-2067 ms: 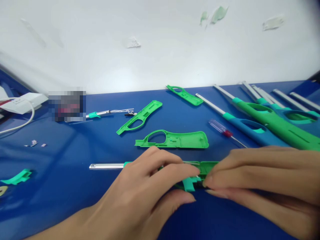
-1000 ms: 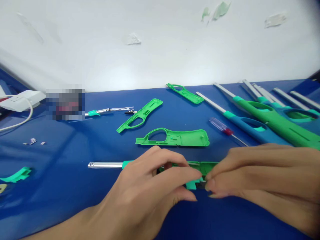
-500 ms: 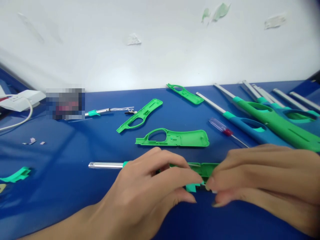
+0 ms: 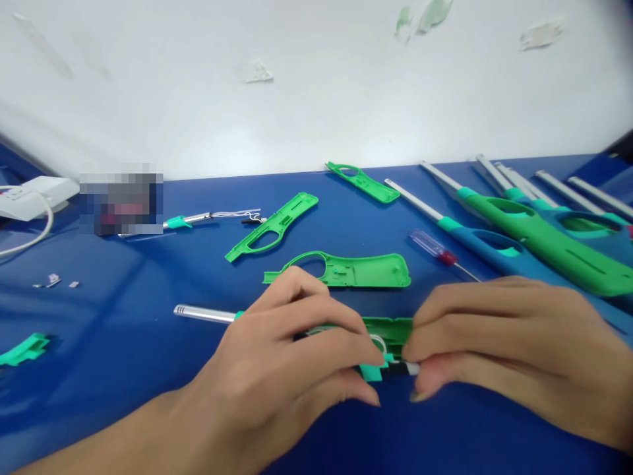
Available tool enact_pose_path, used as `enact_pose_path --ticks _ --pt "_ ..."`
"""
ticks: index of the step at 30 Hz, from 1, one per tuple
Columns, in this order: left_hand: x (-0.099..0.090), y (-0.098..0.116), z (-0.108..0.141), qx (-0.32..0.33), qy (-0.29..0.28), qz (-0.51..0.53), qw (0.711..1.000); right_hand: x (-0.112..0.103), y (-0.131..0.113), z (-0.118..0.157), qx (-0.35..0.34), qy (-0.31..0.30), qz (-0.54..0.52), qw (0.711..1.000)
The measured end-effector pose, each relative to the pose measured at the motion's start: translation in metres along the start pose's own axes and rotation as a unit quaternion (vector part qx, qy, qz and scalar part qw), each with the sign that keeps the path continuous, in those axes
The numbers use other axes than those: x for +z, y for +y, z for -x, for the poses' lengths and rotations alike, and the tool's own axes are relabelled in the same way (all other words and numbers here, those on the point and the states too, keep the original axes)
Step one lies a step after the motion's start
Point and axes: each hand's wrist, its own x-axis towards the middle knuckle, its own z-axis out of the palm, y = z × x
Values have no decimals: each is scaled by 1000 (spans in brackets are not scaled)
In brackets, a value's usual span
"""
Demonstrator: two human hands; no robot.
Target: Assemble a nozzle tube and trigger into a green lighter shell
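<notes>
A green half shell (image 4: 390, 326) lies near the front with a metal tube (image 4: 205, 314) sticking out to its left. My left hand (image 4: 297, 356) covers the shell's left part, its fingers closed around the shell and beside a teal piece (image 4: 372, 371). White wire loops out by its fingertips. My right hand (image 4: 475, 349) pinches the white end of a small black part (image 4: 395, 369) at the shell's lower edge. Just behind lies another green half shell (image 4: 370, 272), its inside facing up. What is under my left palm is hidden.
Two more green half shells (image 4: 281, 224) (image 4: 366, 183) lie farther back. A screwdriver (image 4: 435, 249) and several blue and green lighters (image 4: 554, 237) are at the right. At the left are a tube with wires (image 4: 198, 218), a teal piece (image 4: 24, 349) and a white cable (image 4: 47, 227).
The metal tube has tilted slightly, its left tip higher. The fingertips have shifted a little, and the white wire loop and the black part show more plainly. The view has moved slightly.
</notes>
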Motion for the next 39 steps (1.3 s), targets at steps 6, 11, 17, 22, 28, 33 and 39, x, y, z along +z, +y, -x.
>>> enact_pose_path --ticks 6,11,17,22,28,33,39 --pt "-7 -12 -3 14 -14 16 1000 4 5 3 4 6 7 1000" --pt "-13 -12 3 -9 -30 43 999 11 14 33 16 10 74 997" --pt "-14 -13 4 -16 -33 52 998 11 17 36 21 13 66 998" --pt "-11 -14 2 -32 -50 57 997 5 7 7 20 17 0 1000" --pt "-5 -17 1 2 -24 57 998 5 5 -2 -4 2 -5 1000" --pt "-6 -18 3 -7 -35 45 998 5 3 -1 -9 -7 -9 1000" --pt "-10 -15 4 -6 -35 23 999 2 0 -2 -3 2 11 1000"
